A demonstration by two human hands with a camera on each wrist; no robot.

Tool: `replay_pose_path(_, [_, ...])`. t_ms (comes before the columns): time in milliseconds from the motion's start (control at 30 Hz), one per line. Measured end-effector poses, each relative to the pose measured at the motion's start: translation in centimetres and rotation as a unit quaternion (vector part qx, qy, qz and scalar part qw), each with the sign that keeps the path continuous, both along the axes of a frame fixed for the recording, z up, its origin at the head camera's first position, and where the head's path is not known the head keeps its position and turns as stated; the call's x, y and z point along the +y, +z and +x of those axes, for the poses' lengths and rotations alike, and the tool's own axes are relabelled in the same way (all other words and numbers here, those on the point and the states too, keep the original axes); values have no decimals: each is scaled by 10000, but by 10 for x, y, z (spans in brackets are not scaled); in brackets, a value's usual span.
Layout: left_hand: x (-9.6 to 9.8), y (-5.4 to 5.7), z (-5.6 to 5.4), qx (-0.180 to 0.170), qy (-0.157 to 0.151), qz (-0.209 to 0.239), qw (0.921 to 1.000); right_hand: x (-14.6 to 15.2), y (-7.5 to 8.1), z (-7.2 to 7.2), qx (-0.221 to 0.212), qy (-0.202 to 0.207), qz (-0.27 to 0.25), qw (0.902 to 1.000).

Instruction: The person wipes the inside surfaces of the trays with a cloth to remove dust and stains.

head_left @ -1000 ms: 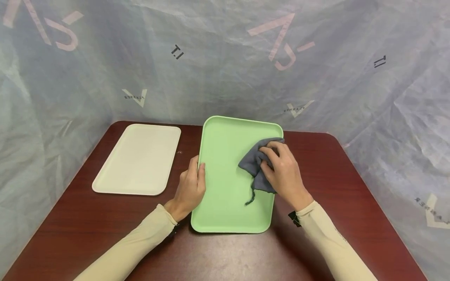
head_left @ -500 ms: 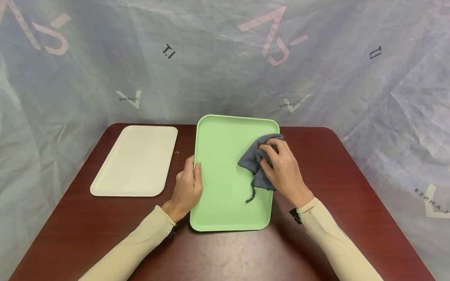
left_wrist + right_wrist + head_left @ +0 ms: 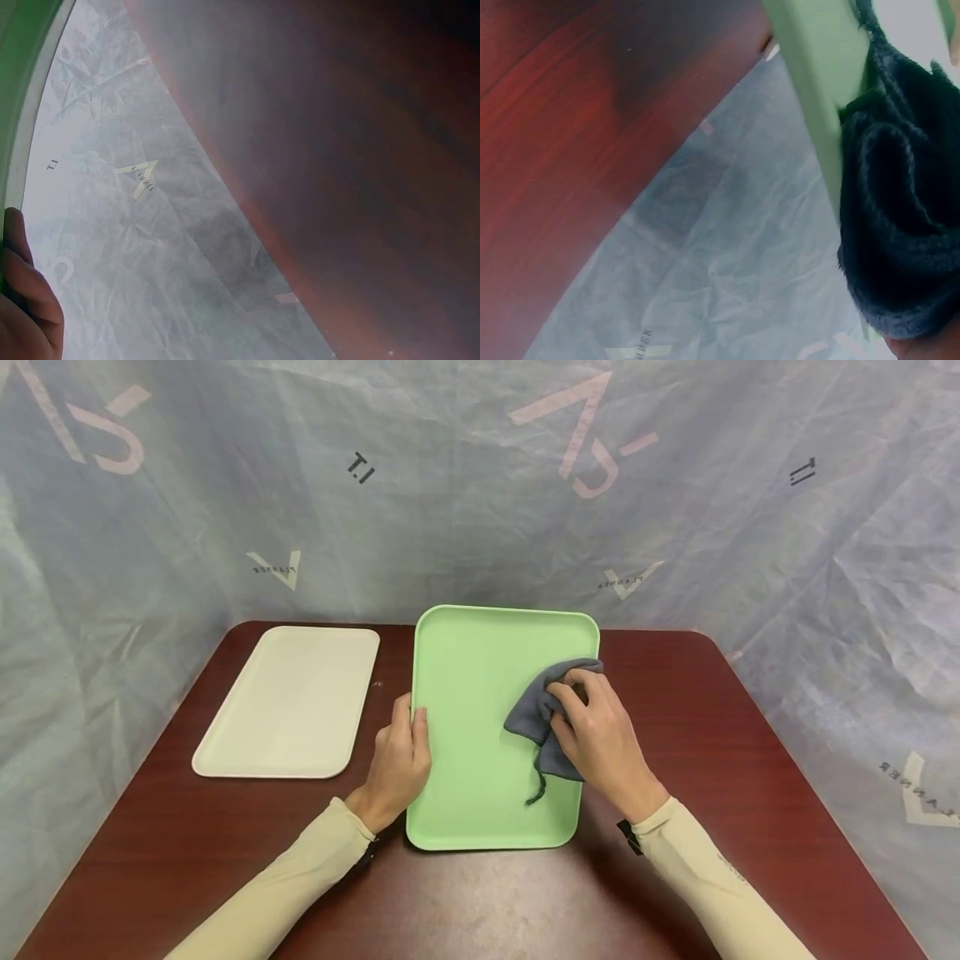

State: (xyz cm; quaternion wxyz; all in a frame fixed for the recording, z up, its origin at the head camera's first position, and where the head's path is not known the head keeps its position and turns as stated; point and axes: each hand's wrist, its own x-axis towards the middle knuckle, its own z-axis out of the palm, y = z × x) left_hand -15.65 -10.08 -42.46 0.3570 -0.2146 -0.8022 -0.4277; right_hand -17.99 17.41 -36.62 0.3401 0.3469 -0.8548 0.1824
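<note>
A light green tray [image 3: 472, 693] is tilted up off the table, its inner face toward the head camera. My left hand [image 3: 397, 764] grips its left edge, thumb over the rim; the left wrist view shows fingers [image 3: 30, 285] behind the green edge. On the tray's right part lies a bunched dark grey cloth [image 3: 536, 706], pinched by my right hand [image 3: 600, 739]. A thin dark strip hangs from the cloth's lower corner. In the right wrist view the folded cloth [image 3: 900, 225] hangs over the tray's edge and hides most of the hand.
A white tray [image 3: 288, 702] lies flat on the dark red-brown table [image 3: 712, 735], left of the green one. Grey printed sheeting [image 3: 465, 485] stands behind the table and along both sides.
The right hand with the cloth has slid slightly down the green tray since half a second ago. The head view shifted a little earlier. Both hands keep their hold.
</note>
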Motion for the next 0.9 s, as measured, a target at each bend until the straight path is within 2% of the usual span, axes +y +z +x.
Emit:
replay_pose_path(367, [0, 3, 0, -192, 13, 43, 9998, -25, 11, -1, 53, 110, 34, 9999])
replay_pose_path(700, [1, 3, 1, -188, 167, 50, 9997, -78, 26, -9, 260, 451, 451, 9976])
replay_pose_path(900, [0, 1, 2, -137, 88, -15, 9999, -112, 35, -6, 467, 729, 437, 9953])
